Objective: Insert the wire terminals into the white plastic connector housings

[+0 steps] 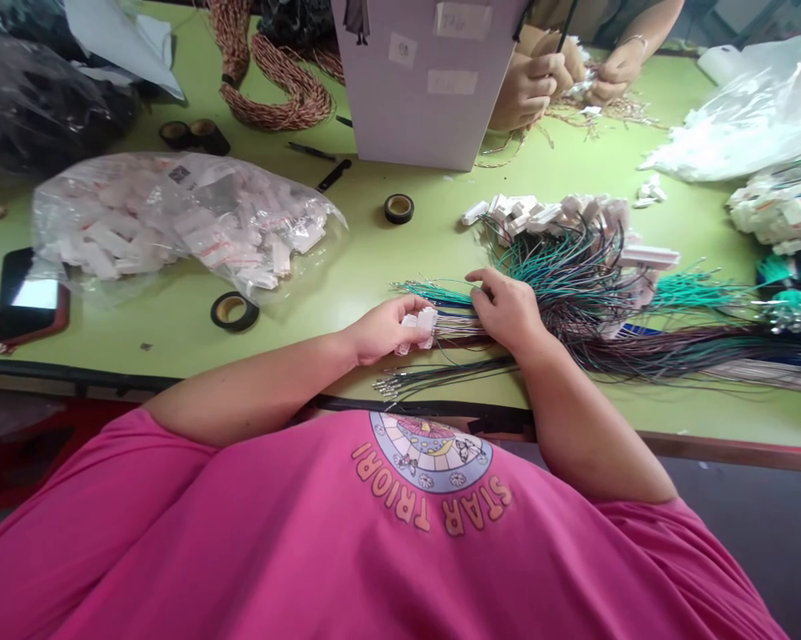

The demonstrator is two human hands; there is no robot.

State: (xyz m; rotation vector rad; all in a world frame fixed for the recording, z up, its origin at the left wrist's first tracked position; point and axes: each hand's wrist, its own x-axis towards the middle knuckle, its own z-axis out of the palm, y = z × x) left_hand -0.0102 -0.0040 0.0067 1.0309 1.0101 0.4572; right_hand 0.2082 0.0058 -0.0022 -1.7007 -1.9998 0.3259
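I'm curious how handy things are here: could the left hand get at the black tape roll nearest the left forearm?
Probably yes: only green tabletop shows between the left hand and that black tape roll, though the white pieces it holds would likely need setting down first.

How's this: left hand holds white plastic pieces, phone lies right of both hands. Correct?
Wrong side: in the head view, the phone lies left of both the left hand, which does hold white plastic pieces, and the right hand.

Smooth plastic connectors [428, 325], glossy (see-through) plastic bag [206, 188]
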